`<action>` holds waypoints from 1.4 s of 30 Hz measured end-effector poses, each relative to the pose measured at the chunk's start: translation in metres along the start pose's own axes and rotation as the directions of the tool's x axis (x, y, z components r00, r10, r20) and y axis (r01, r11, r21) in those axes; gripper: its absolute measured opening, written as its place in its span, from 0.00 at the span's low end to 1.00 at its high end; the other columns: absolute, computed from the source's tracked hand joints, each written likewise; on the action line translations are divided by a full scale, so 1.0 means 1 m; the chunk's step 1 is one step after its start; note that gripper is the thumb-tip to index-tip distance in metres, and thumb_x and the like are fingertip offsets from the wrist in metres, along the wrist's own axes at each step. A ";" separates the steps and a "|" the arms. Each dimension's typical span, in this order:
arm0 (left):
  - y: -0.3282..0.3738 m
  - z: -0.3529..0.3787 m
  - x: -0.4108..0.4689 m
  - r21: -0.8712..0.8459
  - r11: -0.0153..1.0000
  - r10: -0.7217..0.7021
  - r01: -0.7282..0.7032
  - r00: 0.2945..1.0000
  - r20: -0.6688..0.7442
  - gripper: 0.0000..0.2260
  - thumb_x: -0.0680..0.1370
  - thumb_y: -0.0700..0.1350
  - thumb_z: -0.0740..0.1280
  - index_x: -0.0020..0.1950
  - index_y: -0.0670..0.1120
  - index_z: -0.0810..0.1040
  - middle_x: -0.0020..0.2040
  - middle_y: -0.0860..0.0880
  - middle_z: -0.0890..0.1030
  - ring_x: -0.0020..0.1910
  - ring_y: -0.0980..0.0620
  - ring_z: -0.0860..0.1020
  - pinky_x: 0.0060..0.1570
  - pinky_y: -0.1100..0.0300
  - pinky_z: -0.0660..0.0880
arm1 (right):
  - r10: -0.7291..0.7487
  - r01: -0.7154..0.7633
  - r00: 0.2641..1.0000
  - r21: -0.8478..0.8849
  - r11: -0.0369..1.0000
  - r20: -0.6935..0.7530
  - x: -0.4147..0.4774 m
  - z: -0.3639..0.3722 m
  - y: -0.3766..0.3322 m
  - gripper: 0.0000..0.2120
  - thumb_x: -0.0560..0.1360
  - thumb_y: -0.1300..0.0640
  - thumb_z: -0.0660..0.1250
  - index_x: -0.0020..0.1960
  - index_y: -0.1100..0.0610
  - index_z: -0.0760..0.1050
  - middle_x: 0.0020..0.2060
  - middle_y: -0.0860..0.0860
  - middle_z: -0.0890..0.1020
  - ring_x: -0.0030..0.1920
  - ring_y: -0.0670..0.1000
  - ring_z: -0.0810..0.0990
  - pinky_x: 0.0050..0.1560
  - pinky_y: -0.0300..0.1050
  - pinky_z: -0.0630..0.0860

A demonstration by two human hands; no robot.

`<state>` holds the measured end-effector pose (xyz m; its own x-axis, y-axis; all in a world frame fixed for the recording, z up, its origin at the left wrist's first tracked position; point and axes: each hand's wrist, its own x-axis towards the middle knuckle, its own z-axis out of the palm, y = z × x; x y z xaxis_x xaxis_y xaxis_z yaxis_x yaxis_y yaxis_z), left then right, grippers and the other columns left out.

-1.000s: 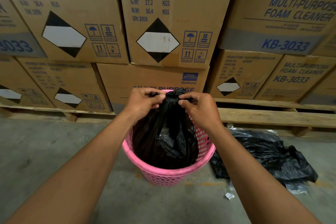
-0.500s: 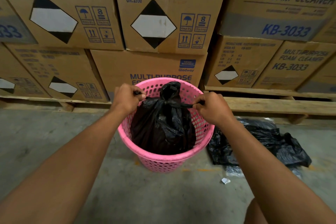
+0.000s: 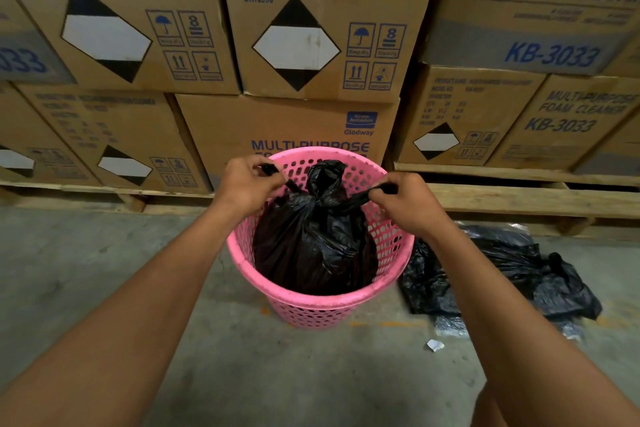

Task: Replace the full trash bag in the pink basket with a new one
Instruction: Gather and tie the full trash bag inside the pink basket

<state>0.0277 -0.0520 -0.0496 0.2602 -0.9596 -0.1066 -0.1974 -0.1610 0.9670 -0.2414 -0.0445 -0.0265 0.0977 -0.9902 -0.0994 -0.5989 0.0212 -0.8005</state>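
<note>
A pink perforated basket [image 3: 322,308] stands on the concrete floor in front of stacked cartons. Inside it sits a full black trash bag [image 3: 311,246], its neck gathered into a knot near the top. My left hand [image 3: 247,185] pinches one tail of the bag's neck at the basket's left rim. My right hand [image 3: 407,201] pinches the other tail at the right rim. The two tails are stretched taut outward from the knot. A crumpled black plastic bag [image 3: 502,270] lies flat on the floor just right of the basket.
Stacked cardboard cartons [image 3: 287,121] on wooden pallets [image 3: 519,198] form a wall right behind the basket. A small white paper scrap [image 3: 434,345] lies on the floor near the front right. Bare concrete floor [image 3: 86,270] stretches left and toward me.
My hands went from close together at the top of the bag to apart, drawing the two tails sideways and tightening the knot. The view has tilted down slightly.
</note>
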 end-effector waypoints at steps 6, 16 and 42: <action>0.021 0.022 -0.019 -0.176 0.984 0.038 -0.007 0.985 0.169 0.05 0.77 0.35 0.70 0.48 0.43 0.83 0.43 0.47 0.82 0.42 0.55 0.80 0.48 0.61 0.81 | 0.051 -0.048 0.999 0.411 0.910 0.004 0.004 0.027 -0.018 0.06 0.81 0.61 0.65 0.54 0.64 0.77 0.38 0.58 0.84 0.29 0.50 0.77 0.31 0.44 0.76; 0.018 0.030 -0.018 -0.277 0.961 0.046 -0.007 0.990 0.134 0.14 0.70 0.31 0.76 0.47 0.42 0.74 0.31 0.48 0.82 0.31 0.55 0.83 0.35 0.61 0.82 | 0.002 0.048 0.995 0.497 0.867 -0.098 0.011 0.050 -0.016 0.16 0.76 0.59 0.75 0.55 0.59 0.69 0.34 0.53 0.76 0.28 0.45 0.74 0.29 0.39 0.74; 0.020 0.043 0.001 -0.128 0.980 0.173 -0.154 0.972 0.157 0.10 0.70 0.33 0.76 0.40 0.48 0.83 0.30 0.55 0.83 0.30 0.60 0.78 0.35 0.64 0.75 | -0.111 0.105 0.994 0.337 0.936 0.000 0.016 0.064 -0.006 0.16 0.72 0.60 0.77 0.56 0.50 0.77 0.48 0.49 0.85 0.51 0.47 0.83 0.52 0.43 0.79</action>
<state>-0.0167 -0.0660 -0.0408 0.0704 -0.9971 0.0274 -0.1125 0.0194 0.9935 -0.1858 -0.0520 -0.0610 0.1640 -0.9864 -0.0099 -0.2825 -0.0374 -0.9585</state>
